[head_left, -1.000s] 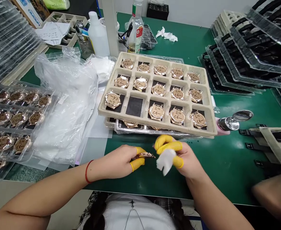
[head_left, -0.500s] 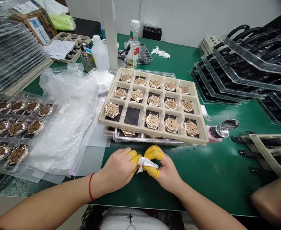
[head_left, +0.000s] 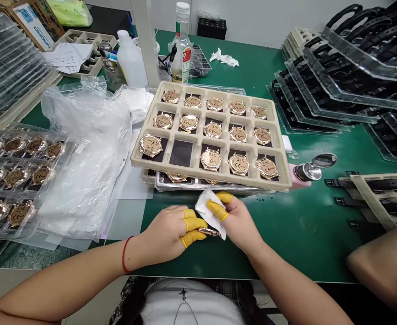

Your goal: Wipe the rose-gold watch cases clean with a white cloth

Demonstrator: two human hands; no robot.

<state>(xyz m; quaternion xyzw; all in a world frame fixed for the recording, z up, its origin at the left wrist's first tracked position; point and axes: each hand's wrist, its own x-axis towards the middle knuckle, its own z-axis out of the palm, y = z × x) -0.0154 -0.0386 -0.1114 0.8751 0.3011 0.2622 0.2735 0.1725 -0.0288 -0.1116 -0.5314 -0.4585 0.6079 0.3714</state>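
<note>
Yellow finger cots cover fingertips on both hands. My left hand (head_left: 171,230) pinches a rose-gold watch case (head_left: 209,231), seen edge-on, just in front of the tray. In my right hand (head_left: 237,216) is a white cloth (head_left: 209,210), gripped between thumb and fingers; its lower end hangs beside the watch case. Beyond my hands a beige tray (head_left: 286,174) holds several rose-gold watch cases, backs up, in three rows. One compartment (head_left: 181,152) of its front row holds only a dark pad. The beige tray rests tilted on other trays.
Plastic bags (head_left: 79,180) and clear trays of watch cases (head_left: 15,174) lie at left. Bottles (head_left: 130,61) stand behind the tray. At right are stacked trays of black straps (head_left: 340,90), a pink dispenser with metal lid (head_left: 308,171) and another person's arm (head_left: 384,266).
My right hand has lifted the cloth up and away from my left fingers, opening it out. The watch case now shows in my left hand. The whole view has shifted slightly.
</note>
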